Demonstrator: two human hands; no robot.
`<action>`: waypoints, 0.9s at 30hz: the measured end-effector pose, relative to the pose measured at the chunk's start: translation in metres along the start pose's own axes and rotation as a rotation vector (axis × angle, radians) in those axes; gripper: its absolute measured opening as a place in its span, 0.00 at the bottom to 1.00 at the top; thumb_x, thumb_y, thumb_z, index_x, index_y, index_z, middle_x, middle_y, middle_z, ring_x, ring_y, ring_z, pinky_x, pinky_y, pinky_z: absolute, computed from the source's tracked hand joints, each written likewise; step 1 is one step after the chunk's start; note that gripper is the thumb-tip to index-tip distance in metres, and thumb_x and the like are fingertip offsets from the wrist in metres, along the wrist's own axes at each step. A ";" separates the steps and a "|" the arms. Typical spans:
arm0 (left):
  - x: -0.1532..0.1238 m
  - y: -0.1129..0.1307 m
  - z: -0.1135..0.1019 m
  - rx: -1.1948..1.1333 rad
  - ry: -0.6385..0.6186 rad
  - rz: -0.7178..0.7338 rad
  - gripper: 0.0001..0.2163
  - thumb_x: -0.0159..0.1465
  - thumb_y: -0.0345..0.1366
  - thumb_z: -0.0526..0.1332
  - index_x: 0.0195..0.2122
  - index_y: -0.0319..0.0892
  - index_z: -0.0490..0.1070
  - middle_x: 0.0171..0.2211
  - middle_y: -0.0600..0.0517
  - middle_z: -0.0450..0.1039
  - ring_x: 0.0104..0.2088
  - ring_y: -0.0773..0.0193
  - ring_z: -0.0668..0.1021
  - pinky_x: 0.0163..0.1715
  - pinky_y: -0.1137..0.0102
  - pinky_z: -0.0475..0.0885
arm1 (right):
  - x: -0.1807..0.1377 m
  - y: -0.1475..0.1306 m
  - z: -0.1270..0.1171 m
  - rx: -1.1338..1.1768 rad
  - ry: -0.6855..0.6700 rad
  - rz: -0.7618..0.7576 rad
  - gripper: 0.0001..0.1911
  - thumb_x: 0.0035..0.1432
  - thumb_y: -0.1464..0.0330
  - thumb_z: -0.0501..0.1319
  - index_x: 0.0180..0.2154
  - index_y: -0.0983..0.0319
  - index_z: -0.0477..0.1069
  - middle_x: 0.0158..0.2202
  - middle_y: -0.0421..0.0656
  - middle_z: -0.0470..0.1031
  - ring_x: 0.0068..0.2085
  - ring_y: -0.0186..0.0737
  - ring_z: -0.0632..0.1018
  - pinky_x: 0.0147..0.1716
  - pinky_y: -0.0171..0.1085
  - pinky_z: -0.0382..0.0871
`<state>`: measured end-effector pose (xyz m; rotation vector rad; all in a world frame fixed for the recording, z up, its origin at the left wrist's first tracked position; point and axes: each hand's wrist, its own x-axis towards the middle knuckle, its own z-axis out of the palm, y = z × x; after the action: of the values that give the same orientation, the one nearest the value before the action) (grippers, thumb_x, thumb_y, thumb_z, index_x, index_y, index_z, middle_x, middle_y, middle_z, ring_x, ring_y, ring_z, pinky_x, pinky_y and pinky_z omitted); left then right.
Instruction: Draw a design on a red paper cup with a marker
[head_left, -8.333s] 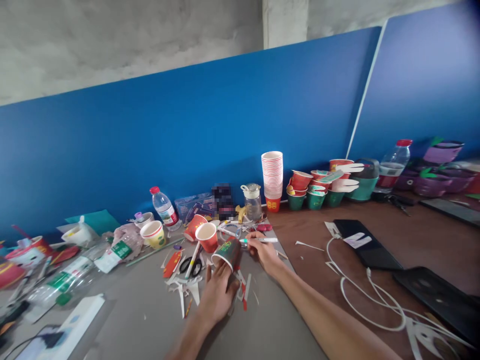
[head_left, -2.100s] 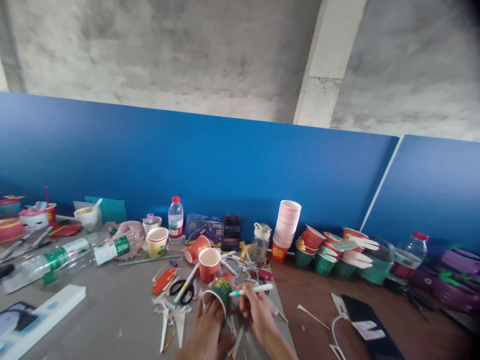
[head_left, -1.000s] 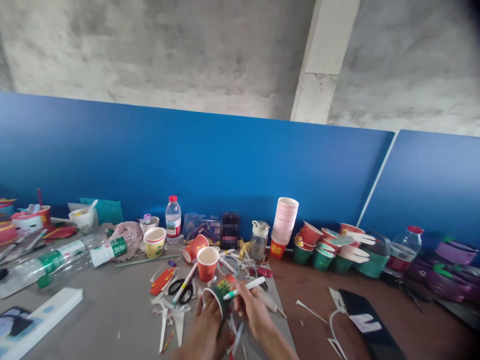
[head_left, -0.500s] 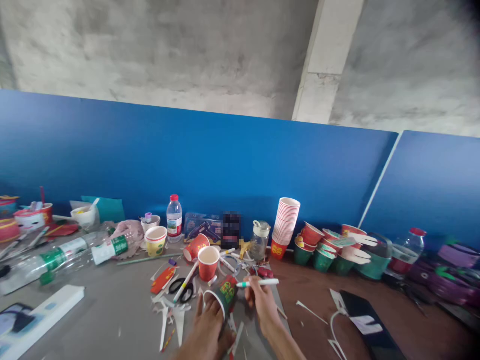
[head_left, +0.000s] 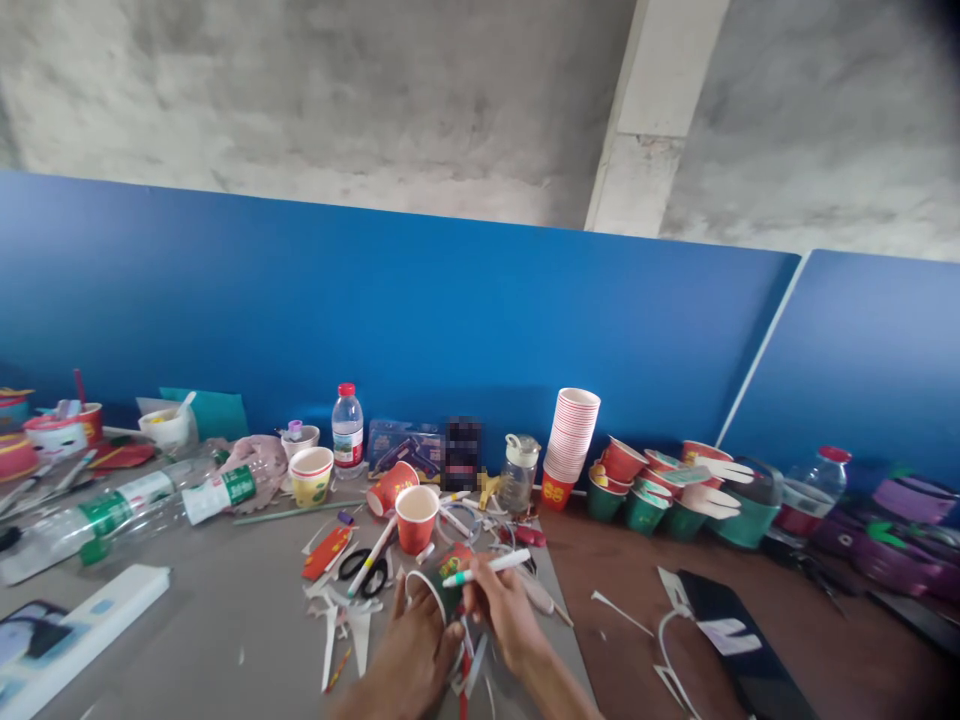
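Observation:
My left hand [head_left: 411,645] is wrapped round a dark green paper cup [head_left: 442,581] that lies on its side, mouth toward me, on the grey table [head_left: 225,620]. My right hand [head_left: 504,615] pinches a white marker with a green tip [head_left: 486,568], and the tip rests on the cup's wall. White paper scraps [head_left: 337,625] lie around both hands. An upright red paper cup [head_left: 416,517] stands just beyond the held cup, beside black-handled scissors [head_left: 364,572] and another marker [head_left: 372,556].
A tall stack of paper cups [head_left: 570,440] and several green and red cups [head_left: 645,490] line the blue partition. Water bottles [head_left: 346,432], a yellow cup [head_left: 311,475] and a lying plastic bottle [head_left: 150,495] sit left. A phone [head_left: 731,640] with a white cable lies right.
The marker tip has swung back down onto the cup after lifting off to the right half a second ago. The left hand has kept hold of the cup throughout.

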<state>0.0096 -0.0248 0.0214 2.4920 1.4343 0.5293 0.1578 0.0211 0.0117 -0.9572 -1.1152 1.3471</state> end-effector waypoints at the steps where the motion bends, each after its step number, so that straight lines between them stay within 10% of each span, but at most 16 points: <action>1: 0.000 0.001 0.000 0.000 -0.001 -0.008 0.19 0.66 0.43 0.43 0.57 0.50 0.58 0.55 0.51 0.65 0.58 0.55 0.62 0.59 0.47 0.44 | 0.001 -0.001 0.000 -0.004 0.082 -0.028 0.21 0.45 0.50 0.60 0.22 0.62 0.67 0.13 0.36 0.63 0.16 0.30 0.59 0.17 0.32 0.49; 4: -0.001 0.003 0.000 -0.006 0.010 -0.006 0.20 0.66 0.43 0.45 0.58 0.49 0.56 0.56 0.50 0.64 0.58 0.55 0.62 0.60 0.49 0.45 | 0.003 -0.004 -0.003 -0.028 0.251 -0.057 0.21 0.43 0.49 0.61 0.23 0.61 0.68 0.14 0.36 0.63 0.16 0.31 0.60 0.17 0.33 0.50; 9: -0.002 0.003 -0.001 -0.018 0.004 0.007 0.21 0.64 0.45 0.47 0.58 0.52 0.55 0.56 0.51 0.63 0.56 0.53 0.63 0.58 0.46 0.45 | 0.002 -0.001 -0.005 -0.040 0.016 -0.012 0.22 0.47 0.49 0.59 0.20 0.62 0.66 0.13 0.37 0.63 0.16 0.30 0.60 0.18 0.32 0.50; 13: 0.000 0.006 -0.005 -0.039 -0.033 -0.005 0.25 0.61 0.44 0.52 0.60 0.50 0.52 0.58 0.49 0.61 0.57 0.52 0.62 0.59 0.50 0.45 | 0.005 -0.001 -0.008 -0.035 0.235 -0.065 0.20 0.45 0.50 0.61 0.21 0.62 0.67 0.14 0.36 0.62 0.16 0.30 0.59 0.17 0.32 0.49; 19: 0.000 0.011 -0.005 -0.023 -0.070 -0.062 0.24 0.57 0.37 0.56 0.56 0.51 0.59 0.55 0.51 0.64 0.57 0.53 0.60 0.59 0.51 0.41 | -0.002 -0.002 0.001 -0.025 -0.053 -0.003 0.19 0.47 0.52 0.60 0.22 0.63 0.67 0.13 0.37 0.63 0.16 0.29 0.59 0.17 0.31 0.48; 24: -0.002 0.007 -0.005 -0.027 -0.058 -0.036 0.24 0.58 0.41 0.55 0.57 0.49 0.57 0.55 0.49 0.64 0.56 0.52 0.62 0.59 0.51 0.42 | 0.003 -0.003 -0.010 -0.051 0.218 -0.025 0.20 0.45 0.51 0.60 0.21 0.62 0.66 0.13 0.36 0.62 0.16 0.30 0.60 0.17 0.31 0.49; 27: -0.002 0.006 -0.004 -0.013 -0.035 -0.053 0.23 0.58 0.40 0.55 0.55 0.49 0.60 0.54 0.49 0.65 0.56 0.52 0.62 0.59 0.51 0.43 | 0.000 -0.004 -0.009 -0.071 0.089 0.019 0.20 0.46 0.51 0.59 0.20 0.62 0.66 0.13 0.36 0.62 0.16 0.29 0.59 0.17 0.31 0.49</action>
<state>0.0116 -0.0290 0.0272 2.4337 1.4740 0.4807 0.1676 0.0223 0.0135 -1.0716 -1.0952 1.2749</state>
